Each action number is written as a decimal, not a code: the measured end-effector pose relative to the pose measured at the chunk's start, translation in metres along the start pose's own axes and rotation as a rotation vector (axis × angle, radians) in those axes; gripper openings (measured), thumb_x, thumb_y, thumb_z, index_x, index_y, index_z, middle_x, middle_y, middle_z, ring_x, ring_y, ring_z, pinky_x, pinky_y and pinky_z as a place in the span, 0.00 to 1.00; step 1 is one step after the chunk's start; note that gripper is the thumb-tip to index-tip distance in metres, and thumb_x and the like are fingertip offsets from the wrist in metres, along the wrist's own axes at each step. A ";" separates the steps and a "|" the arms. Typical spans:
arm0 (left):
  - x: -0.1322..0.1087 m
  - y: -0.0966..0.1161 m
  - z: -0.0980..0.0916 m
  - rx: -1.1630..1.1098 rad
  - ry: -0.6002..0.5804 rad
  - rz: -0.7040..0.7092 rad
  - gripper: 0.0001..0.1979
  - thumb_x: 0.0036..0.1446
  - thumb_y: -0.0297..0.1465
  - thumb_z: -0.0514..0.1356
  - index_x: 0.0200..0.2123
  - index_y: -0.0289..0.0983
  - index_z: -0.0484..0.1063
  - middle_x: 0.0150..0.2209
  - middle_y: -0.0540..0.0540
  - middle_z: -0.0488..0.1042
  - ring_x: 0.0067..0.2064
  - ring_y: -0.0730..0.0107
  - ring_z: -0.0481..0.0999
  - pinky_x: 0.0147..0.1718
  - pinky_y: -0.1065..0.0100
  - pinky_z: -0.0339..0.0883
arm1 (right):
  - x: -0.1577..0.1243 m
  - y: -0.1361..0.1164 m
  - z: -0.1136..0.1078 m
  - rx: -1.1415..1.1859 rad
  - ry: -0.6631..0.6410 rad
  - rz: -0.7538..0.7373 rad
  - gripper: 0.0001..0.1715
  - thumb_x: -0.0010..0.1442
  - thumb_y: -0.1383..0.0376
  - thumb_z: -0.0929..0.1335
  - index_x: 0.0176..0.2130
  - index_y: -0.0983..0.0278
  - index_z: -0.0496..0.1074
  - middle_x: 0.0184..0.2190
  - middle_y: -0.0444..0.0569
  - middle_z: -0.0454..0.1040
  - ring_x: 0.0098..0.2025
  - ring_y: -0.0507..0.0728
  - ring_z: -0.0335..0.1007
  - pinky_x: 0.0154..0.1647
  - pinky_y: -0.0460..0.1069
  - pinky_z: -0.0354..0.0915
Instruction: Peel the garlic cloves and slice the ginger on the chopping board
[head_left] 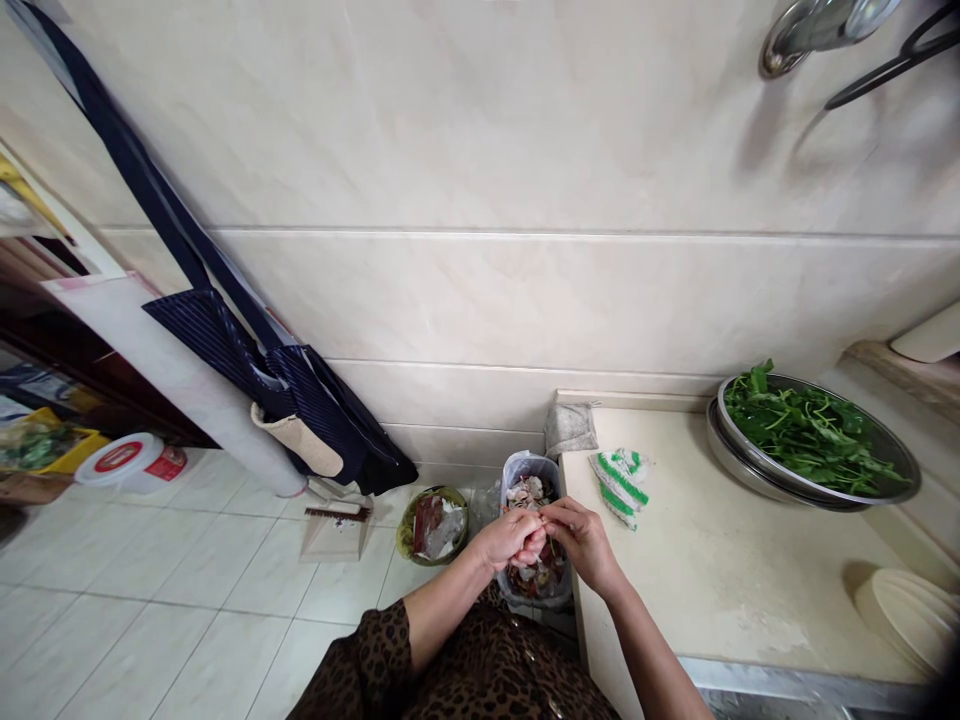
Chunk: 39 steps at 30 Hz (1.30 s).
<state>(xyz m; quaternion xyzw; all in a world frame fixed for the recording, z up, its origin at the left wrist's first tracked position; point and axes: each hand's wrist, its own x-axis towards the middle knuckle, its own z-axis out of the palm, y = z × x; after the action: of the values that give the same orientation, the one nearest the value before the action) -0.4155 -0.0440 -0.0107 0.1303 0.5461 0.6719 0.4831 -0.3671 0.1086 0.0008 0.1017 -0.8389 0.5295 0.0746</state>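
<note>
My left hand (515, 540) is closed in a fist over a lined waste bin (556, 598). Its fingers curl round something too small or hidden to make out. My right hand (583, 540) meets it at the fingertips, thumb and forefinger pinched together at the top of the left fist. Whatever the pinch holds, if anything, does not show. Below both hands, food scraps (529, 492) and peelings fill the bin. Right of my right hand, a white and green cloth (622, 482) lies on the counter.
A metal bowl of leafy greens (817, 430) stands on the counter (697, 580). A grey cloth (571, 428) hangs at its back corner. On the floor are a round basket of rubbish (433, 525), a dustpan with brush (334, 535) and a white tub (127, 462). A dark apron (247, 350) hangs left.
</note>
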 end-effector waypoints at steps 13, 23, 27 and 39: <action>0.006 0.007 0.006 0.091 0.213 0.082 0.16 0.50 0.39 0.51 0.15 0.37 0.54 0.13 0.58 0.52 0.13 0.85 0.47 0.13 0.75 0.38 | 0.000 0.009 0.016 0.401 0.136 0.166 0.11 0.56 0.58 0.68 0.37 0.60 0.76 0.34 0.48 0.73 0.36 0.56 0.68 0.39 0.49 0.65; 0.019 -0.019 -0.003 0.475 0.459 0.058 0.18 0.47 0.33 0.56 0.09 0.37 0.59 0.09 0.54 0.56 0.14 0.77 0.55 0.20 0.71 0.47 | 0.002 0.028 0.004 1.008 0.286 0.405 0.19 0.50 0.54 0.71 0.40 0.60 0.71 0.31 0.46 0.70 0.20 0.47 0.54 0.14 0.41 0.46; 0.022 -0.019 -0.009 0.604 0.570 0.148 0.09 0.44 0.29 0.60 0.15 0.35 0.67 0.15 0.52 0.64 0.21 0.73 0.62 0.25 0.71 0.53 | 0.001 0.021 0.001 1.021 0.194 0.475 0.16 0.51 0.56 0.71 0.37 0.62 0.70 0.30 0.47 0.70 0.23 0.48 0.57 0.15 0.41 0.44; 0.012 0.003 0.005 0.400 0.571 0.390 0.04 0.46 0.28 0.60 0.28 0.33 0.73 0.28 0.47 0.74 0.30 0.71 0.71 0.31 0.73 0.62 | -0.004 0.017 0.003 0.342 0.154 0.319 0.19 0.55 0.52 0.67 0.36 0.65 0.72 0.20 0.42 0.65 0.23 0.51 0.59 0.24 0.46 0.56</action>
<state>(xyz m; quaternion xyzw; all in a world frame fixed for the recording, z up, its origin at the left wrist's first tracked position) -0.4195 -0.0312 -0.0106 0.1311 0.7435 0.6405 0.1405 -0.3673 0.1135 -0.0167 -0.0616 -0.7344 0.6750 0.0358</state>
